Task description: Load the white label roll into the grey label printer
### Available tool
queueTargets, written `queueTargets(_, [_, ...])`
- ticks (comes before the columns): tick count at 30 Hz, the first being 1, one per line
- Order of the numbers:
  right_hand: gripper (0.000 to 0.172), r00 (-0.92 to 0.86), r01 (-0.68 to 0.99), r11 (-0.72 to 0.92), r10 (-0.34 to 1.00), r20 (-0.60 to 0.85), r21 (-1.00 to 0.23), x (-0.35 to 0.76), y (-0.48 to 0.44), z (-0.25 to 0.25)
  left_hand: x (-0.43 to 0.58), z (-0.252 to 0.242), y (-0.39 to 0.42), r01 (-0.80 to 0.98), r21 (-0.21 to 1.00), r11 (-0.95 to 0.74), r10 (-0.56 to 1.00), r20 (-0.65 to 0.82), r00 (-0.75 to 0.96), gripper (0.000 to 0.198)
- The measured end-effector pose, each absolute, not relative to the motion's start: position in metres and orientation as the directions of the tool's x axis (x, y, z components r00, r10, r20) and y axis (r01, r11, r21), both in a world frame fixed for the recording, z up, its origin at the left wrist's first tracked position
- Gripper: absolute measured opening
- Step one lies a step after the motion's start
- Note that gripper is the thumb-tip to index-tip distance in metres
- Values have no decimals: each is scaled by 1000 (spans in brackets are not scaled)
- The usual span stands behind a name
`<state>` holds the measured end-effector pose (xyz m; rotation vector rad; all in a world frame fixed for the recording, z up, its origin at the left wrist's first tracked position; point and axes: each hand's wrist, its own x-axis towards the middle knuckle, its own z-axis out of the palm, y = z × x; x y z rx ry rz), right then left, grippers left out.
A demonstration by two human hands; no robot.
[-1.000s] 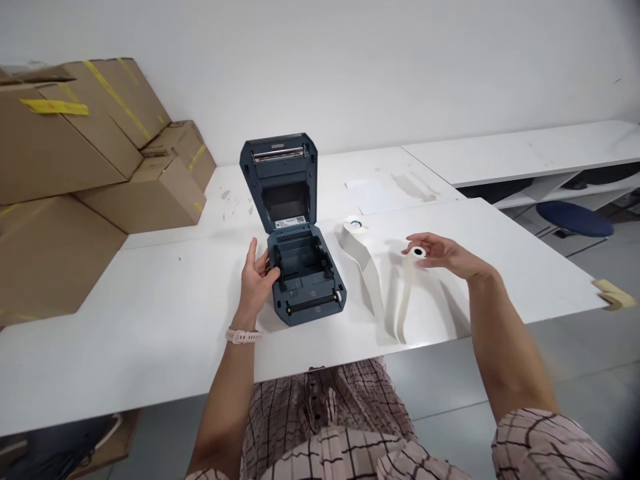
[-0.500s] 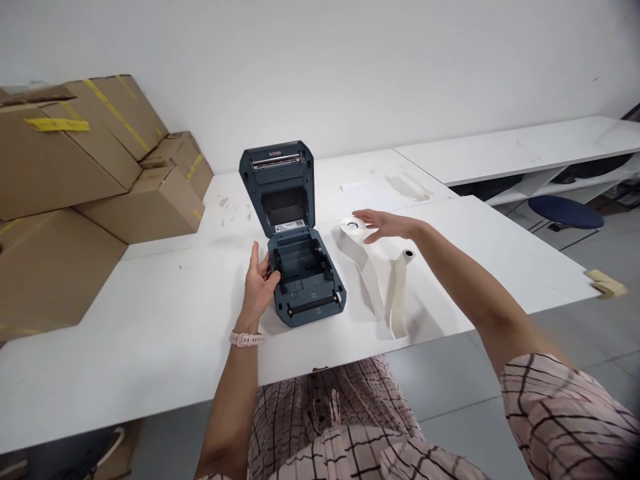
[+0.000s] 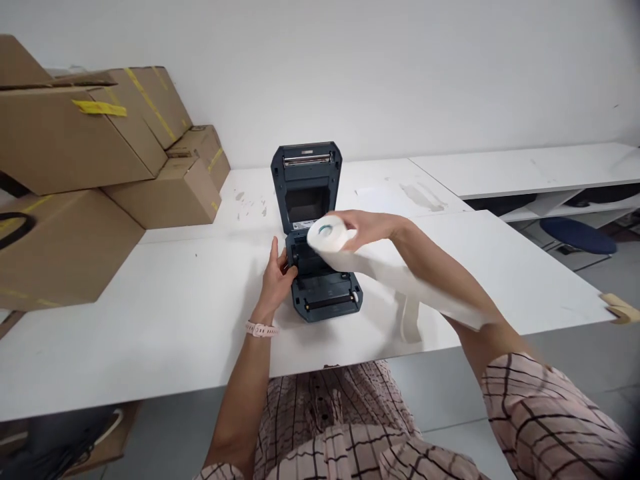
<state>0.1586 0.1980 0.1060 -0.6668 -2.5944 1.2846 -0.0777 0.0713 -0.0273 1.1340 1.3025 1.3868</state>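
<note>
A dark blue-grey label printer stands on the table with its lid raised. My left hand grips its left side, thumb over the rim and fingers along the outer wall. In my right hand is a white label roll, held above the right part of the printer's open bay. The roll's loose strip trails to the right, blurred, across my right forearm. Below that forearm, a second paper strip lies on the table; its upper end is hidden.
Cardboard boxes with yellow tape are stacked on the left of the white table. A white wall rises behind. At right are a lower shelf unit, a blue stool and a tan block on the table corner.
My right hand has taken hold of the label roll, lifted it off the table and carried it left over the printer. My left hand stays on the printer. The view has shifted slightly.
</note>
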Motion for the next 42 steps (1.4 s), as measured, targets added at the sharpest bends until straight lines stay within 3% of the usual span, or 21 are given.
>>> queueTargets(2, [66,-900,416,684,404,-165,-599,131,194,112,-77,-29,72,-47,997,-61,983,52,-174,111])
queueTargets(5, [63,-855,506,805,422,-300,-309,100,191,106,-77,-31,74,-60,996,-66,985,55,-165,110])
queueTargets(9, [63,-816,525,836,443,-372,-158,83,191,87,-78,-32,73,-39,998,-57,983,49,-174,109])
queueTargets(14, [67,-820,534,821,444,-363,-203,84,194,68,-78,-30,72,-23,998,-60,983,55,-174,109])
queueTargets(17, [68,-885,463,852,429,-181,-243,101,184,64,-77,-29,71,-21,998,-63,982,58,-177,108])
queueTargets(19, [59,-923,376,887,383,-30,-269,119,166,63,-76,-30,71,-19,997,-70,982,66,-175,106])
queueTargets(22, [50,-954,256,906,294,65,-336,148,131,56,-77,-33,71,16,997,-75,983,77,-169,100])
queueTargets(28, [66,-940,257,889,320,113,-379,172,86,28,-74,-36,70,66,994,-85,977,96,-189,93])
queueTargets(35, [81,-935,284,868,345,85,-408,171,84,17,-65,-32,68,89,993,-74,962,95,-255,87])
queueTargets(42, [106,-958,249,852,286,12,-460,175,86,15,-61,-35,66,103,993,-61,968,84,-235,78])
